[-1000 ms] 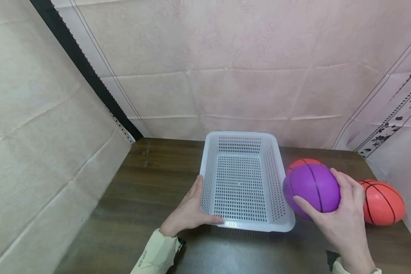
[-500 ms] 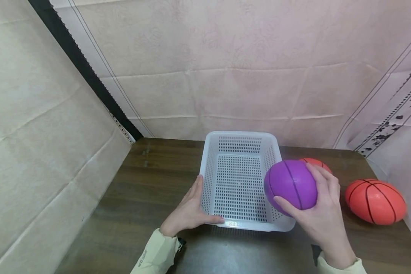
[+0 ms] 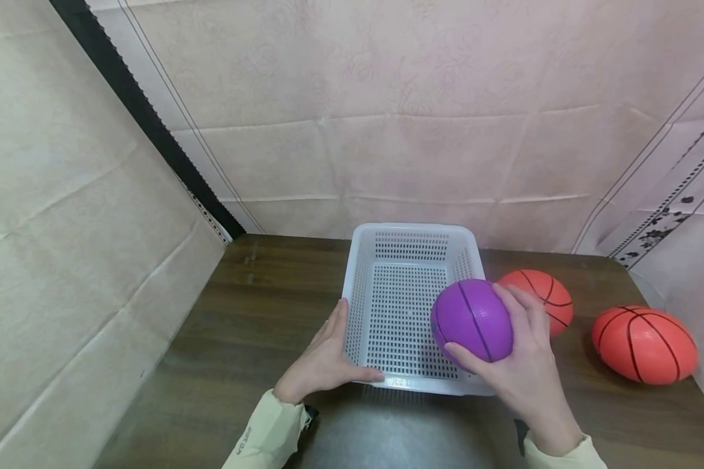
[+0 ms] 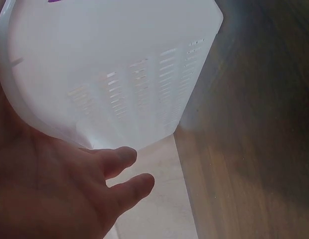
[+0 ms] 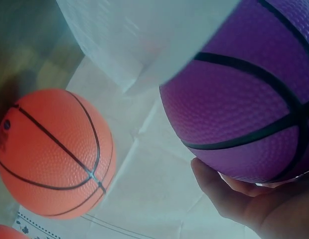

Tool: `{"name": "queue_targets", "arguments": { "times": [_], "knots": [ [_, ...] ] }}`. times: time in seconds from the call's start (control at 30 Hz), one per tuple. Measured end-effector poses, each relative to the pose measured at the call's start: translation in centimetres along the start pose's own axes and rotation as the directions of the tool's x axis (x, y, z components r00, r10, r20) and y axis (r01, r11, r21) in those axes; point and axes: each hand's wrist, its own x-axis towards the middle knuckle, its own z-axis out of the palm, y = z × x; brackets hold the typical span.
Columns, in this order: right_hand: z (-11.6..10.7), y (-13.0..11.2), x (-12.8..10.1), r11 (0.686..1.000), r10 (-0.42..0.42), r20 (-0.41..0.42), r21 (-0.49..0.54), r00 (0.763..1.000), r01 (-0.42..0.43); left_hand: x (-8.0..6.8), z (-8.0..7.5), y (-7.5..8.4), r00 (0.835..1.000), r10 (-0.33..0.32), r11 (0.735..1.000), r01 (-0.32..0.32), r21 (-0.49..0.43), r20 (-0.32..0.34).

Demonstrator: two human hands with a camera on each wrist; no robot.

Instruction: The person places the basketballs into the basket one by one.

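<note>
Gripping purple ball (image 3: 472, 320) w/ R hand (image 3: 519, 365), L hand (image 3: 322, 361) flat vs basket (image 3: 412, 238), dark wood table (image 3: 234, 312), pink cloth walls (image 3: 387, 98)

A dark brown wooden table (image 3: 240, 312) stands against creased pale pink fabric walls (image 3: 387, 98); black strip (image 3: 141, 111) at ten o'clock.

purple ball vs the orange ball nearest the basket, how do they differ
The purple ball is gripped by the right hand over the white basket; the orange ball rests on the table, untouched. Purple looks somewhat bigger, though it is nearer the camera. Both carry black basketball seams.
</note>
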Motion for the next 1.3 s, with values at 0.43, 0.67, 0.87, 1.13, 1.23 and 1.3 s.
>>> {"name": "queue_targets", "arguments": {
  "times": [0.43, 0.67, 0.87, 1.13, 1.23, 1.3],
  "knots": [
    [1.2, 0.1, 0.4, 1.000, -0.028, 0.046, -0.010, 0.999, 0.028, -0.1, -0.1, 0.2, 1.000, -0.019, 1.000, 0.019, 0.019, 0.010],
    [1.8, -0.1, 0.9, 0.998, -0.062, 0.067, -0.021, 0.996, 0.063, -0.1, -0.1, 0.3, 1.000, -0.010, 1.000, 0.010, 0.024, 0.003],
    [2.4, 0.1, 1.2, 0.996, -0.074, 0.100, -0.040, 0.992, 0.078, -0.2, -0.2, 0.2, 1.000, 0.001, 1.000, -0.001, 0.018, 0.007],
    [3.1, 0.6, 1.5, 0.994, -0.090, 0.118, -0.052, 0.989, 0.097, -0.2, -0.1, 0.2, 1.000, -0.011, 0.999, 0.010, 0.032, 0.006],
    [3.4, 0.8, 1.7, 0.993, -0.094, 0.128, -0.057, 0.987, 0.102, -0.2, -0.1, 0.2, 1.000, -0.017, 0.999, 0.016, 0.033, 0.005],
    [3.5, 1.0, 1.8, 0.992, -0.095, 0.134, -0.064, 0.986, 0.104, -0.2, -0.1, 0.2, 1.000, -0.020, 0.999, 0.020, 0.034, 0.004]
  ]
}}
